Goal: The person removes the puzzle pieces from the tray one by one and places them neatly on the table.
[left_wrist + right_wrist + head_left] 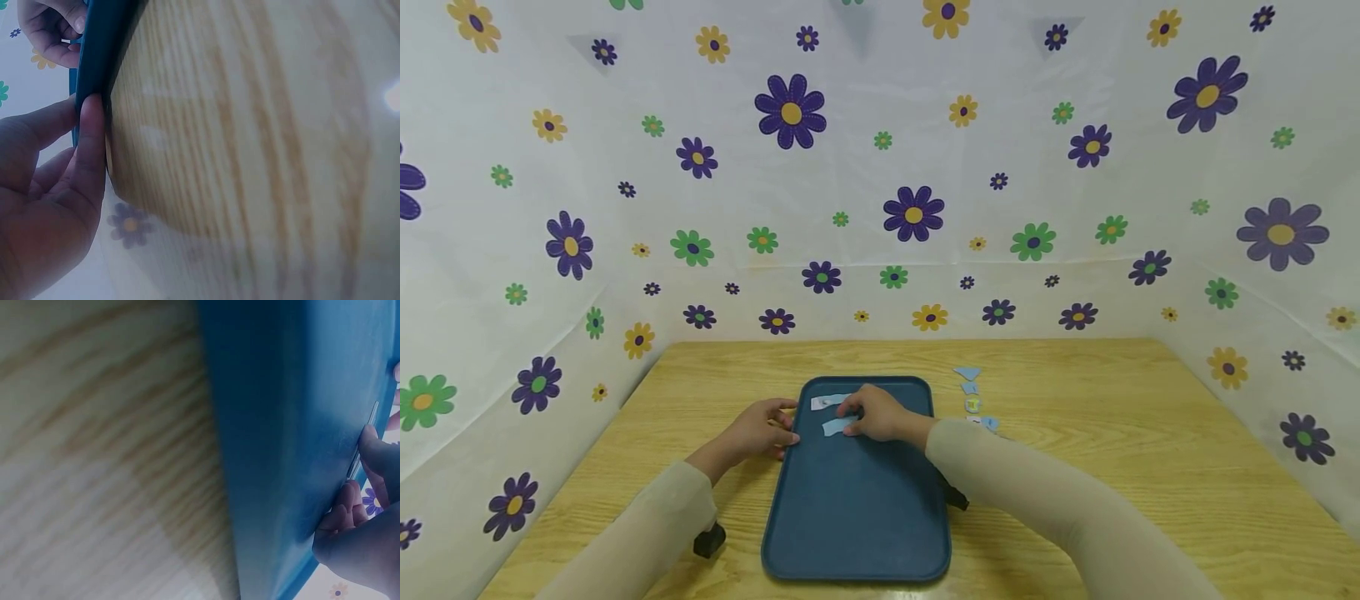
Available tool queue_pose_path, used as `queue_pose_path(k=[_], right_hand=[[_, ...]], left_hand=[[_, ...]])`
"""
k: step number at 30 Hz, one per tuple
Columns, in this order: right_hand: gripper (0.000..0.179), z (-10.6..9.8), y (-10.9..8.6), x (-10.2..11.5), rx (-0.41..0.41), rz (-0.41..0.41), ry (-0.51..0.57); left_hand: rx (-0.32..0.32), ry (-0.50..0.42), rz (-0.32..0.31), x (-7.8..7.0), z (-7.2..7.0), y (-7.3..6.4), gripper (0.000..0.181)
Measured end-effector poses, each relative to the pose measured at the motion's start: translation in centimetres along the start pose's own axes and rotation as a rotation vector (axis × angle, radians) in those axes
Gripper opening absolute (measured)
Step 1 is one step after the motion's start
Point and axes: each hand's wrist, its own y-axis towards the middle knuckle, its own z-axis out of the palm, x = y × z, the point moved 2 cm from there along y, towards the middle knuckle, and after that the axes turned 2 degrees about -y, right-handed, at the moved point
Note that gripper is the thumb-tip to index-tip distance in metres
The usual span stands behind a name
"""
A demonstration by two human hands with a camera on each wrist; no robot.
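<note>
On the dark blue tray (pixel 857 517), my right hand (pixel 880 414) bends its thumb and fingers over a light blue flat piece (pixel 835 427) and pinches it. Just above lies another light blue piece with a whitish, printed left end (pixel 818 403); the hand covers its right part. In the right wrist view the fingertips (pixel 370 432) meet the thin edge of a piece. My left hand (pixel 762 430) grips the tray's left rim, with fingers (pixel 92 119) on the rim in the left wrist view.
Right of the tray, several small pieces lie in a column on the wooden table (pixel 1075 433): a light blue triangle (pixel 967 373), a small blue piece (pixel 970 387), a piece with a yellow print (pixel 973 405) and blue-white ones (pixel 989 423). A flower-printed sheet (pixel 865 183) surrounds the table.
</note>
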Motion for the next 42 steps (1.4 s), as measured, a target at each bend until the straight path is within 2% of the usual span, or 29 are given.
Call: queue_pose_path(k=[10,20,36,42], right_hand=[[0.02,0.2,0.1,0.2,-0.006,0.002,-0.036],[0.019,-0.1,-0.3,0.2,0.015,0.045,-0.023],[0.02,-1.3,-2.2,-0.5,-0.015,0.044,0.023],[0.021,-2.1,-3.4,-0.7,-0.037,0.005,0.065]], left_hand=[[-0.007,0.014,0.003,0.0,0.0,0.0,0.059],[-0.004,0.014,0.003,0.3,0.1,0.1,0.06],[0.009,-0.002,0.017,-0.1,0.0,-0.3,0.06],[0.012,-0.005,0.016,-0.2,0.0,-0.2,0.06]])
